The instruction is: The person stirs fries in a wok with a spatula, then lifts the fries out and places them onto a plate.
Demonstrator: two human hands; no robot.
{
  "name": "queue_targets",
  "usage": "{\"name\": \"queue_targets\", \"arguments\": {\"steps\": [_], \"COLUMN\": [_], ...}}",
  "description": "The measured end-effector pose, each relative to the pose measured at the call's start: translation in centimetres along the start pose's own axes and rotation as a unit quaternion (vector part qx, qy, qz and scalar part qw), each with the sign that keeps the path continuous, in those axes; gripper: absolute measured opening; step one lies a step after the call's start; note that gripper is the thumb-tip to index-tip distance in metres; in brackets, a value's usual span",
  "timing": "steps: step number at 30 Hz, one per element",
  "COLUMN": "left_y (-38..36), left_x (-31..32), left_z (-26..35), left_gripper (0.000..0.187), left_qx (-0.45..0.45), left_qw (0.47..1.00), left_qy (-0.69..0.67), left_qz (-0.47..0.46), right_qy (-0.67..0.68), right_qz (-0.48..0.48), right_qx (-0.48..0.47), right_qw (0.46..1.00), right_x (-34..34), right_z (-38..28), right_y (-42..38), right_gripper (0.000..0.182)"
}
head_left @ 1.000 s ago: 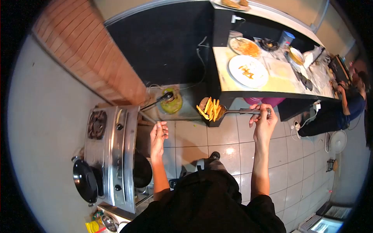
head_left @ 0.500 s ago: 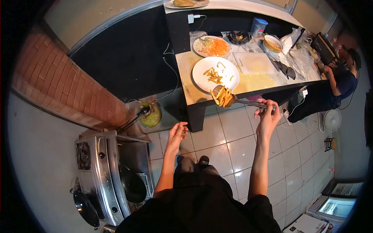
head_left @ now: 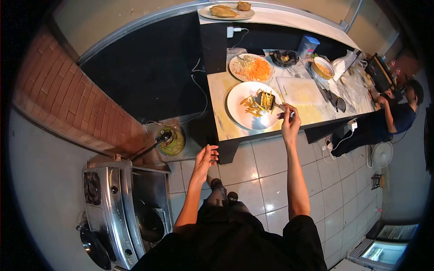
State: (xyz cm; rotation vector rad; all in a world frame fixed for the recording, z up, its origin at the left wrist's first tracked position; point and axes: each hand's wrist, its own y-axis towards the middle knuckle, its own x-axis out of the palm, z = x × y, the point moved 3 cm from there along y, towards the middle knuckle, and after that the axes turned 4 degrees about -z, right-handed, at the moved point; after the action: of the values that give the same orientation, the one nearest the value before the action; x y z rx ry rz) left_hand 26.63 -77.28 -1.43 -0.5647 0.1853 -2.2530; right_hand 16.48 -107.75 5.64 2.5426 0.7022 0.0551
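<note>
My right hand (head_left: 290, 121) is closed on the handle of a dark metal ladle (head_left: 276, 105). The ladle's head, with fries in it, is over the right part of a white plate (head_left: 237, 113). More fries (head_left: 253, 107) lie on the plate beside it. My left hand (head_left: 206, 159) hangs in the air in front of the counter's left end, empty, its fingers apart and slightly bent. Behind the white plate stands a plate of shredded orange and pale food (head_left: 250, 67). A white cutting board (head_left: 299, 90) lies to the right.
A stove (head_left: 103, 203) with pans is at lower left, near a green gas cylinder (head_left: 172, 143). On the counter (head_left: 220, 126) are a bowl (head_left: 322, 68), a blue-lidded container (head_left: 308, 45) and plastic bags. A plate of fried food (head_left: 226, 11) sits on the shelf. Another person (head_left: 398, 108) stands far right.
My right hand has moved the ladle of fries forward from the counter's front edge to over the white plate. The view has shifted, and the counter appears nearer. My left hand remains empty.
</note>
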Motion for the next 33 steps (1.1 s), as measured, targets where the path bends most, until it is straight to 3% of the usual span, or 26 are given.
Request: {"name": "queue_targets", "arguments": {"steps": [6, 13, 15, 18, 21, 23, 28, 31, 33], "left_y": [-1.5, -4.8, -6.1, -8.5, -10.6, -12.2, -18.6, -25.0, -30.4], "left_x": [-1.7, -3.1, -3.9, -5.1, -6.6, -7.9, -12.1, -15.7, -18.3], "left_z": [-0.1, -0.7, -1.5, -2.5, -3.1, -2.7, -2.0, -1.4, -1.3], "left_gripper": [0.037, 0.033, 0.032, 0.03, 0.029, 0.028, 0.026, 0.025, 0.027], "left_qx": [0.045, 0.044, 0.036, 0.04, 0.049, 0.064, 0.117, 0.15, 0.168], "left_qw": [0.998, 0.995, 0.993, 0.992, 0.988, 0.982, 0.964, 0.944, 0.945], "left_qy": [-0.018, -0.023, -0.035, -0.048, -0.072, -0.092, -0.113, -0.126, -0.055], "left_qz": [0.037, 0.087, 0.103, 0.112, 0.128, 0.149, 0.209, 0.264, 0.276], "right_qy": [-0.11, -0.169, -0.158, -0.052, 0.066, 0.149, 0.274, 0.323, 0.364], "right_qz": [-0.127, -0.127, -0.104, 0.051, 0.19, 0.205, 0.059, -0.123, -0.237], "right_qx": [-0.049, -0.109, -0.103, -0.081, -0.028, -0.003, 0.057, 0.064, 0.084], "right_qw": [0.985, 0.971, 0.977, 0.994, 0.979, 0.967, 0.958, 0.936, 0.897], "right_x": [1.4, 1.0, 0.5, -0.4, -1.1, -0.5, 7.3, 15.5, 21.2], "right_z": [-0.9, -1.5, -3.1, -4.4, -4.7, -5.0, -10.9, -17.2, -21.6], "right_y": [0.3, 1.5, 1.7, 1.2, -0.1, -1.6, -7.9, -14.4, -19.9], "right_gripper": [0.019, 0.021, 0.018, 0.018, 0.019, 0.018, 0.019, 0.019, 0.021]}}
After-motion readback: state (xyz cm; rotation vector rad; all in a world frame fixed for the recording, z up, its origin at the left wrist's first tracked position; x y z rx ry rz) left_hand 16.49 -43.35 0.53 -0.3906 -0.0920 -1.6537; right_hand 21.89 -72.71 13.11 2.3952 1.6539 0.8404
